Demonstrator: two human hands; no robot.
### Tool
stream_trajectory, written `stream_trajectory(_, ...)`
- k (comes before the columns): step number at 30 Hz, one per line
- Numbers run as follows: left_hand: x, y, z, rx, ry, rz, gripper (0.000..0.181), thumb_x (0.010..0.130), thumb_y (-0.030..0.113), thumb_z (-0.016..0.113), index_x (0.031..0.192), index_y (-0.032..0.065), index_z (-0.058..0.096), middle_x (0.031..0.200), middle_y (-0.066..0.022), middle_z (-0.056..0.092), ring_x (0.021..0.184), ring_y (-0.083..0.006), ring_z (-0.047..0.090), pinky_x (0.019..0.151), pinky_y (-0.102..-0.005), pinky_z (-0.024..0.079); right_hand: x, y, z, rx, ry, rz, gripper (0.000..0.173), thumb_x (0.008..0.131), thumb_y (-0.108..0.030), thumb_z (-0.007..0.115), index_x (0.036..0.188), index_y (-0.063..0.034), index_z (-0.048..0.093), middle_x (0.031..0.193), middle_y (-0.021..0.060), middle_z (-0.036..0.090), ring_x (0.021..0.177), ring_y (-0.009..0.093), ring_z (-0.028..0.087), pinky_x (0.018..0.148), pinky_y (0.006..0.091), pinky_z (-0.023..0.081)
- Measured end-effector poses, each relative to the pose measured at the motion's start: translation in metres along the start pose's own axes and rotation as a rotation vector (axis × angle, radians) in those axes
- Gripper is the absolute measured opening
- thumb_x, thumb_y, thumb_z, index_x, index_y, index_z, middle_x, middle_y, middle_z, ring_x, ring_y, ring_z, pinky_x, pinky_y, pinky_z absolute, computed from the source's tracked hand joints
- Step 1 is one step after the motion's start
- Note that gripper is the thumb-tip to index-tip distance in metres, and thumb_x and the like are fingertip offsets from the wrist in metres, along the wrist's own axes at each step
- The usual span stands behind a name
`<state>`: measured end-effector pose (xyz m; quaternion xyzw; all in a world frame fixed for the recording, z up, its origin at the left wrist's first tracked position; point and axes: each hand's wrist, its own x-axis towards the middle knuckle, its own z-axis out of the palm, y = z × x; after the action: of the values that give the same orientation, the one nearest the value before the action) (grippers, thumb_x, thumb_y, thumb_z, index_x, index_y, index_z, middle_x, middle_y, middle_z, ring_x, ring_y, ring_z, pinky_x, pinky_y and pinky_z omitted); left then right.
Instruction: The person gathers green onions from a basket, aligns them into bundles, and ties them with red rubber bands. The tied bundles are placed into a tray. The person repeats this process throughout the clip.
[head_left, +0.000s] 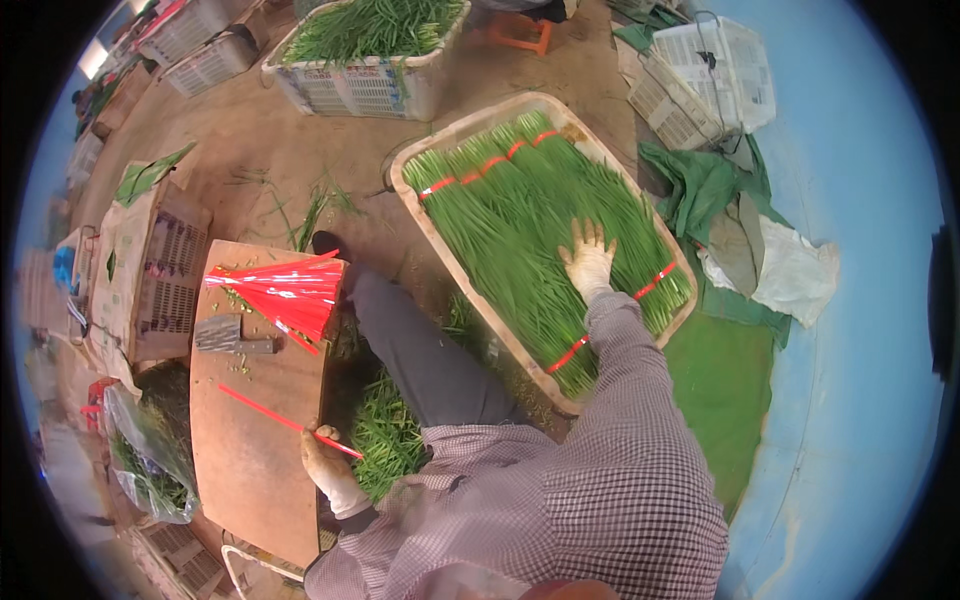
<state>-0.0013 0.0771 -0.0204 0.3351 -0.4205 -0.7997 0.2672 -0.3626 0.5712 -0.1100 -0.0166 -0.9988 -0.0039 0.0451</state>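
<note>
My right hand, in a pale stained glove, lies with fingers spread on long green stalks that look like garlic chives. They are tied in bundles with red bands and fill a plastic crate. My left hand, also gloved, is at the near right edge of a wooden board, its fingers closed on one red tie strip. Farther up the board lie a fan-shaped bunch of red tie strips and a cleaver with a broad dark blade.
Loose green leaves are heaped between the board and my leg. Another crate of greens stands at the top. A crate and a plastic bag of greens are at left. Green cloth and empty crates line the blue wall.
</note>
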Motion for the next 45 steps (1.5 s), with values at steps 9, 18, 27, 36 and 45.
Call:
stream_trajectory(9, -0.041, 0.050, 0.045, 0.367, -0.141, 0.002, 0.038, 0.109, 0.027, 0.054, 0.114, -0.0085, 0.067, 0.092, -0.0101, 0.073, 0.087, -0.0186, 0.069, 0.086, -0.0326, 0.054, -0.119, -0.253, -0.144, 1.449, -0.431, -0.387, 0.031, 0.103, -0.016, 0.066, 0.132, -0.0029, 0.067, 0.121, 0.0113, 0.074, 0.116, 0.022, 0.068, 0.106, 0.0336, 0.050)
stream_trajectory(18, -0.101, 0.072, -0.028, 0.223, -0.218, -0.173, 0.029, 0.107, 0.023, 0.058, 0.107, -0.0033, 0.071, 0.089, -0.0092, 0.074, 0.085, -0.0174, 0.070, 0.087, -0.0336, 0.056, -0.190, -0.507, -0.209, 1.529, -1.218, -0.900, 0.039, 0.104, -0.035, 0.064, 0.118, 0.0000, 0.075, 0.105, 0.0094, 0.077, 0.098, 0.019, 0.071, 0.097, 0.0368, 0.052)
stream_trajectory(27, -0.129, 0.073, -0.105, 0.036, 0.147, 0.207, 0.038, 0.103, 0.026, 0.056, 0.122, -0.0036, 0.071, 0.115, -0.0122, 0.074, 0.111, -0.0210, 0.068, 0.100, -0.0339, 0.051, -0.296, -0.533, -0.226, 1.024, 0.323, -1.892, 0.043, 0.094, -0.008, 0.067, 0.136, -0.0019, 0.064, 0.127, 0.0171, 0.066, 0.102, 0.027, 0.067, 0.074, 0.0349, 0.058)
stream_trajectory(36, -0.102, 0.107, -0.166, -0.043, 0.491, 0.309, 0.040, 0.100, 0.032, 0.062, 0.122, -0.0002, 0.071, 0.107, -0.0115, 0.075, 0.102, -0.0201, 0.068, 0.091, -0.0327, 0.053, -0.409, -0.519, -0.167, 1.253, -0.841, -1.622, 0.013, 0.091, 0.004, 0.071, 0.102, -0.0031, 0.071, 0.098, 0.0078, 0.069, 0.087, 0.019, 0.066, 0.080, 0.0353, 0.056)
stream_trajectory(45, -0.322, 0.094, -0.372, 0.400, 1.725, 0.702, 0.034, 0.097, 0.005, 0.062, 0.130, 0.0060, 0.064, 0.132, -0.0110, 0.067, 0.127, -0.0263, 0.060, 0.112, -0.0409, 0.046, -0.322, -0.591, -0.068, 0.596, -0.046, -1.950, 0.049, 0.085, 0.007, 0.067, 0.133, 0.0000, 0.062, 0.104, 0.0151, 0.065, 0.094, 0.032, 0.065, 0.088, 0.0428, 0.054)
